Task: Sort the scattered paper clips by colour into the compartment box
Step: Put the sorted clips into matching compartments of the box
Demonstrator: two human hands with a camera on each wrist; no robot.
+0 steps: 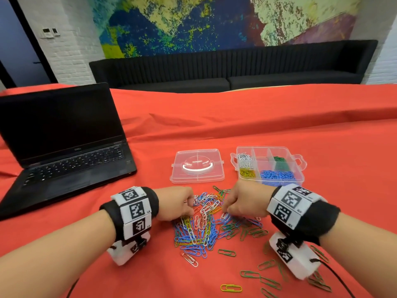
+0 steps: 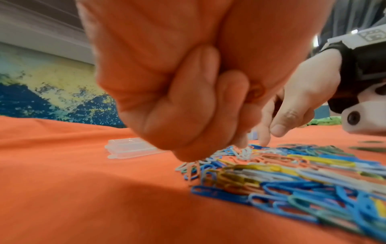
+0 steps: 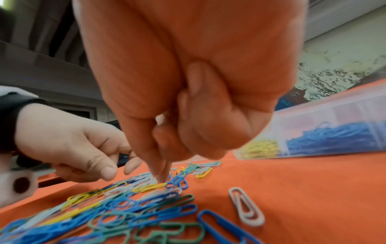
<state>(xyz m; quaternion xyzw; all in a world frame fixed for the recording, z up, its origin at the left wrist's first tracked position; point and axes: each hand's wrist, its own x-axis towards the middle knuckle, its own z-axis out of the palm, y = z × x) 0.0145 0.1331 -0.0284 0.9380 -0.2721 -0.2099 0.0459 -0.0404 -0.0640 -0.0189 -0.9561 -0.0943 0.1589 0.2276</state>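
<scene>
From the head: just below the middle of the frame, a heap of mixed paper clips (image 1: pixel 204 229) on the red-covered desk (image 1: pixel 279 117), with strays toward the lower right. Above and right of the heap, the compartment box (image 1: pixel 271 148), open and already holding white, yellow, green and blue clips in separate sections. Left of it, its clear lid (image 1: pixel 197 166); at far left, a laptop (image 1: pixel 64 143). Left hand (image 1: pixel 175 204) and right hand (image 1: pixel 245 203) down on the upper edge of the heap, knuckles up, fingers curled under.

From the left wrist: outer fingers folded into the palm, thumb and forefinger reaching down into white and orange-red clips near the middle of the frame. Cannot tell whether the grip is pinching one or only touching.

From the right wrist: thumb and forefinger pressed together, fingertips (image 3: pixel 162 177) pointing down onto a yellow clip (image 3: pixel 150 186) at centre, with blue ones touching it. Cannot tell whether it is actually caught. Box at right edge, near.

Probably picking single clips for sorting, with much left to do. Best to slide the chosen clip clear of its neighbours before lifting, since hooked clips may come up in a chain. Take one colour per hand and check the pinch before moving to the box.
</scene>
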